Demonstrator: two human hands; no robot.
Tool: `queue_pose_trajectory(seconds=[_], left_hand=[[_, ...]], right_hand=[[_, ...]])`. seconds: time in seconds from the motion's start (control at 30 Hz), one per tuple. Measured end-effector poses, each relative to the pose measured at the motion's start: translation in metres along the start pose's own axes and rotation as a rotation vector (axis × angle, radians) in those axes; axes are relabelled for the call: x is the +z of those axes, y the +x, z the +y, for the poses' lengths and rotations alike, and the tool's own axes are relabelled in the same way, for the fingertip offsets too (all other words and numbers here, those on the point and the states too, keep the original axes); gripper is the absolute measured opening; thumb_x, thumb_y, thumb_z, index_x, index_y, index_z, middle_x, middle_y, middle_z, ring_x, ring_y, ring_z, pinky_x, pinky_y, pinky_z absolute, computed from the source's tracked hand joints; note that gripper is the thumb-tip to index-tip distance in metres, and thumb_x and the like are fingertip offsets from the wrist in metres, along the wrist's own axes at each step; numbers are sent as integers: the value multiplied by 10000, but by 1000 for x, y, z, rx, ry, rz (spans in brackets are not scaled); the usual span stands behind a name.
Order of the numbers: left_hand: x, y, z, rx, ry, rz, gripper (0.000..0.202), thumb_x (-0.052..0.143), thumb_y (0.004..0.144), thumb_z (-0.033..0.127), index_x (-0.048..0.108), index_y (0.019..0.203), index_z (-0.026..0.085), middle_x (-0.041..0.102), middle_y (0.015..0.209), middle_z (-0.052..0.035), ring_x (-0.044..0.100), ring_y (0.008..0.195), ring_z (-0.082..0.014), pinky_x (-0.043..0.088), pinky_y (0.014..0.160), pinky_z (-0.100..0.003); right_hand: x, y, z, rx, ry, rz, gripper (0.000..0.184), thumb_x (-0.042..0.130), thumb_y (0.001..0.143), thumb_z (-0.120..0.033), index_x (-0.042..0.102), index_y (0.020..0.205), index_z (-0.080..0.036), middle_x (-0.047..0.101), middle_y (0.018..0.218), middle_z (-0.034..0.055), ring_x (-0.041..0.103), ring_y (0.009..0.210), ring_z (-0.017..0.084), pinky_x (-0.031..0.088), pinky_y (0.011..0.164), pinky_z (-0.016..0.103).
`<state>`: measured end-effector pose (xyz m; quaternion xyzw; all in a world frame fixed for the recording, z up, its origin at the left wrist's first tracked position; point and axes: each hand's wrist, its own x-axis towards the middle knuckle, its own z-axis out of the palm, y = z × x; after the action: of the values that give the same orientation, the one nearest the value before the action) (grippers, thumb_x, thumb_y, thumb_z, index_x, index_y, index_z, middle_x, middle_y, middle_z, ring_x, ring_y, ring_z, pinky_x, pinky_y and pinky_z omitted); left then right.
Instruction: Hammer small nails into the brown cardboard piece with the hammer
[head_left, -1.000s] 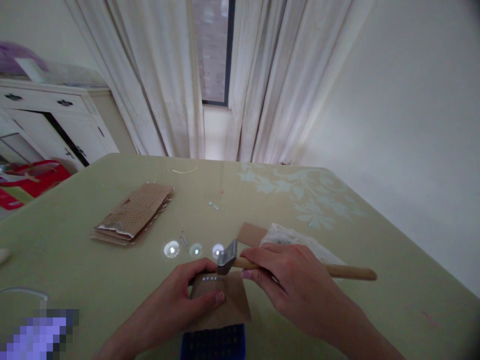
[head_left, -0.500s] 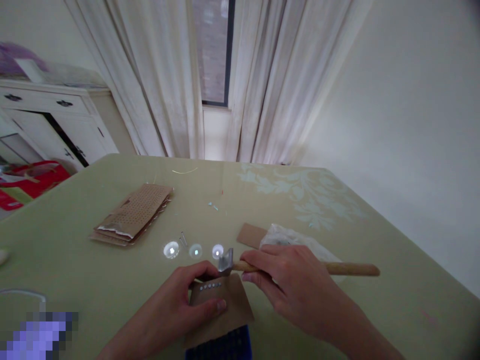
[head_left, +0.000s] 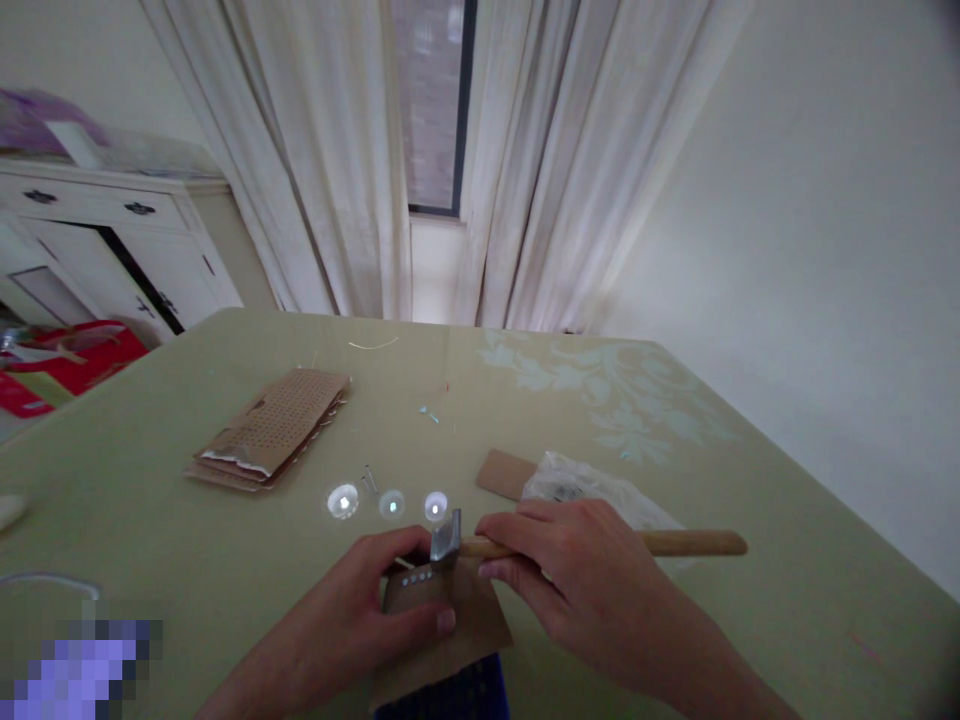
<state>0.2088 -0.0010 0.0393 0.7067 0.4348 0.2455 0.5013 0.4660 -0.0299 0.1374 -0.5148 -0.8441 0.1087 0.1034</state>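
A piece of brown cardboard point(head_left: 480, 615) is held in my left hand point(head_left: 375, 590), thumb across its top face and fingers curled at the far edge. A short row of shiny nail heads point(head_left: 415, 578) shows on the card. Underneath its near side lies a dark blue object point(head_left: 450, 695) that I cannot make out fully. My right hand point(head_left: 570, 560) grips the wooden handle of a hammer point(head_left: 697, 543) close to the head. The metal head is over the card at the right end of the row and hides part of it.
Folded perforated cardboard point(head_left: 277, 425) lies on the green table at left. Two loose nails point(head_left: 370, 480) sit near several bright light reflections. Beyond my right hand are a small cardboard piece point(head_left: 504, 473) and a clear plastic bag point(head_left: 577, 475). A pixelated purple patch covers the lower left.
The hammer head has come down toward me onto the row of nail heads, covering its right end. My left hand keeps its hold on the cardboard. The view has shifted slightly.
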Motion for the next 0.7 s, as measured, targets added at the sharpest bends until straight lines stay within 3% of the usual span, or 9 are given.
queue_pose_trajectory(seconds=[0.07,0.13,0.2,0.23,0.33,0.53,0.7], left_hand=[[-7,5,-9,-1,-33,-15,428,846,862,402,815,1275,295,836,1301,-48,789,1146,-302,647,926,-343],[-17,14,-23,-25,14,53,385,726,958,515,818,1231,260,850,1229,-71,811,1042,-278,656,868,-339],[-30,26,-40,-70,240,329,450,615,971,615,829,1088,237,859,1076,-72,806,876,-260,646,801,-347],[-36,32,-48,-106,300,432,495,574,974,625,810,1117,214,846,1095,-98,789,855,-273,635,804,-379],[-48,46,-69,-169,411,578,536,503,975,585,767,1184,167,801,1133,-155,751,847,-301,597,862,-450],[-49,53,-81,-185,513,555,414,544,925,502,774,1081,194,774,1148,-145,742,910,-314,562,940,-454],[-58,47,-84,-207,524,473,351,546,923,448,768,1023,194,802,1061,-126,771,861,-287,588,873,-413]], right_hand=[[-4,-2,2,33,47,-13,65,730,1045,-251,789,1028,-271,803,878,-22,744,779,200,405,685,337],[-7,-3,5,61,80,-7,100,704,1071,-258,797,1105,-275,813,918,-4,756,827,219,432,726,343],[-9,-3,8,61,104,22,117,699,1079,-272,799,1138,-283,818,947,2,765,856,226,443,745,339],[-9,-3,10,55,115,31,115,696,1081,-274,798,1132,-283,819,951,2,765,856,225,443,746,336],[-7,-2,14,42,123,42,115,686,1088,-278,794,1127,-280,823,965,6,769,878,231,449,763,335],[-6,-1,15,59,112,33,102,702,1082,-287,795,1125,-289,829,966,-3,773,861,230,442,753,335],[-7,0,15,73,83,18,91,705,1081,-286,781,1038,-262,811,926,-8,754,840,224,415,737,337]])
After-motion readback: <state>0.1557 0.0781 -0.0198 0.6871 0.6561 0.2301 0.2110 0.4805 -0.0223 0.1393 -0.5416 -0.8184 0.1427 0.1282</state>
